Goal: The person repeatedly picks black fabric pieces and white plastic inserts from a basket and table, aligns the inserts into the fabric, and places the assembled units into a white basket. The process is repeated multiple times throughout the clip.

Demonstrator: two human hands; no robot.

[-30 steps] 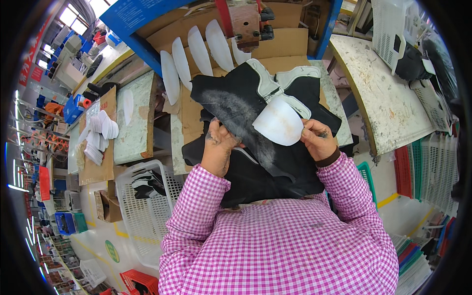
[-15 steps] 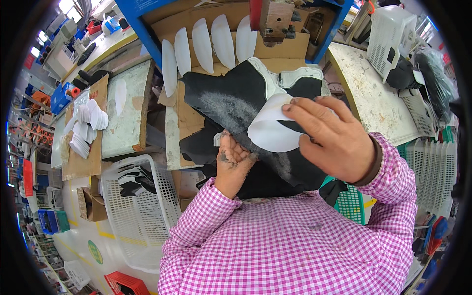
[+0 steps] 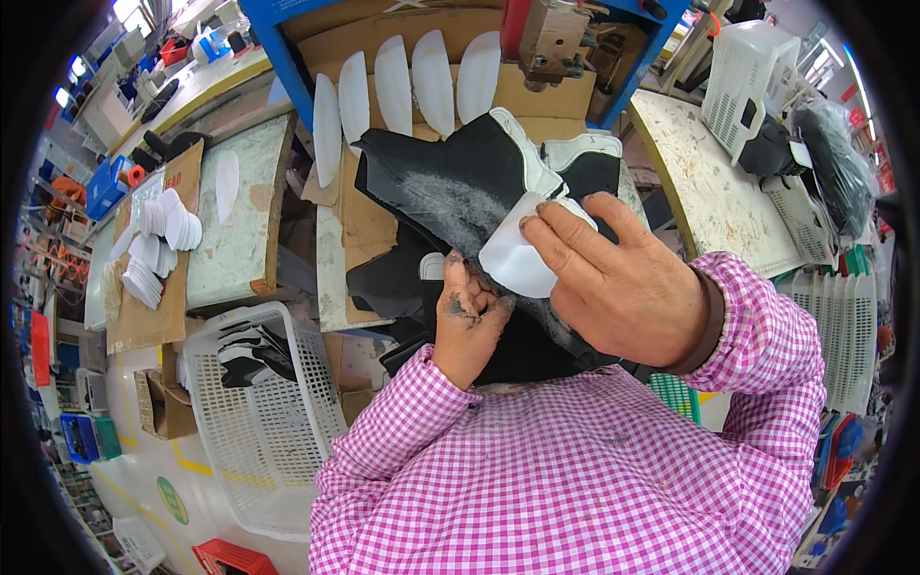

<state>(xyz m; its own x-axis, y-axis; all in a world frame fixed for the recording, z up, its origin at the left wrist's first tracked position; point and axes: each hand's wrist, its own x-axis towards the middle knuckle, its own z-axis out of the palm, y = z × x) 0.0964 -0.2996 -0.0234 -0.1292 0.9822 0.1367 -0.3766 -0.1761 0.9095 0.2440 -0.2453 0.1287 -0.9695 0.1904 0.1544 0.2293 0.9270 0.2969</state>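
A black fabric piece with white trim (image 3: pixel 398 158), like a shoe or boot upper, lies on the work surface in front of me, a greyish powdery patch on its face. At its lower edge my left hand (image 3: pixel 468 321) is closed, the thumb smudged dark, pinching the fabric. My right hand (image 3: pixel 623 278) grips a curved white sheet (image 3: pixel 513 257) by its upper edge and lays it over the black piece; the sheet bends under the fingers. Beyond, several white half-moon pieces (image 3: pixel 394 86) lean in a row against cardboard.
A blue machine frame (image 3: pixel 287 57) with a metal head (image 3: pixel 554 43) stands at the far side. On the left table a cardboard sheet (image 3: pixel 144 326) bears stacked white pieces (image 3: pixel 172 225). A white basket (image 3: pixel 259 441) sits lower left. Crates (image 3: pixel 747 81) crowd the right table.
My right hand has moved left and down with the white sheet, which now lies lower against the black piece. My left hand stays at the fabric's edge, and the view has shifted slightly.
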